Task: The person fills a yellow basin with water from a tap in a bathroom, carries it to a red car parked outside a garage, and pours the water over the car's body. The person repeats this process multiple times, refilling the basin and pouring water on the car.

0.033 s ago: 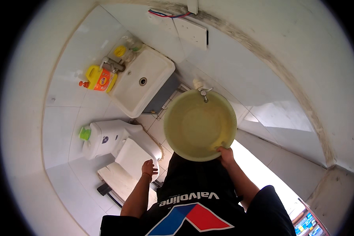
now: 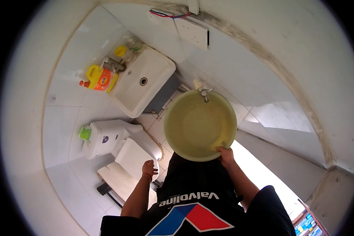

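A large round yellow-green plastic basin [image 2: 194, 122] is in front of me, its far edge under a wall-mounted metal tap [image 2: 205, 93]. My right hand [image 2: 225, 156] grips the near right rim, thumb over the inside. Whether there is water in the basin I cannot tell for sure. My left hand [image 2: 150, 169] is away from the basin, over the white toilet seat [image 2: 131, 157], holding nothing. Its fingers are loosely bent and a little apart.
At the far left a white sink [image 2: 141, 88] has a yellow jug with an orange label [image 2: 101, 80] beside its faucet [image 2: 113, 65]. A green object [image 2: 85, 133] rests on the toilet tank [image 2: 100, 137]. Bright light enters at the right through a gap [image 2: 259, 173].
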The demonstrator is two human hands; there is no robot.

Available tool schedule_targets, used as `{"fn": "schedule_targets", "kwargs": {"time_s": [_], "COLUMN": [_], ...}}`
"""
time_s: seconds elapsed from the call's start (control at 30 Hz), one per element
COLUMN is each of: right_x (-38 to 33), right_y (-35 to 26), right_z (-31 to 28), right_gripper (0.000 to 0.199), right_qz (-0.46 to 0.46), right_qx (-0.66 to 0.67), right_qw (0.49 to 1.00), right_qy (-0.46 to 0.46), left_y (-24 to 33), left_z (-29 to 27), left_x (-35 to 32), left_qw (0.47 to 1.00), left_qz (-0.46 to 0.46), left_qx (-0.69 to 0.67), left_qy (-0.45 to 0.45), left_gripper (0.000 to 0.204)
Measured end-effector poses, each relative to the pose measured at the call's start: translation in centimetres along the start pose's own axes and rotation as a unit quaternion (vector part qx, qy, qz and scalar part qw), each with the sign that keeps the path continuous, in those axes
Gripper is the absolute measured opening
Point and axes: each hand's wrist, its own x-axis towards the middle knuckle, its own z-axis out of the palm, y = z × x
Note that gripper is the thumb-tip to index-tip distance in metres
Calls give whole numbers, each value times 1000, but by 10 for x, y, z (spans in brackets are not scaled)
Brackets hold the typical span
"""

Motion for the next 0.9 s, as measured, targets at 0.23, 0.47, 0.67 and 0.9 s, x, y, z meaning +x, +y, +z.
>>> {"fn": "schedule_targets", "kwargs": {"time_s": [0.23,0.47,0.67,0.9], "right_x": [13,15,25,35], "right_y": [8,8,8,8], "right_z": [-4,-4,-3,-6], "right_gripper": [41,37,43,44], "right_qz": [-7,-22,-16,-9], "right_qx": [-4,7,-12,-30], "right_qw": [1000,1000,999,999], "right_qy": [6,-5,-25,-21], "left_y": [15,38,25,25], "left_z": [12,19,10,7], "left_x": [-6,-12,1,-3], "left_qw": [998,996,994,992], "left_qz": [52,84,67,48], "left_qx": [19,30,74,102], "left_qy": [9,-11,-44,-51], "left_gripper": [48,45,48,45]}}
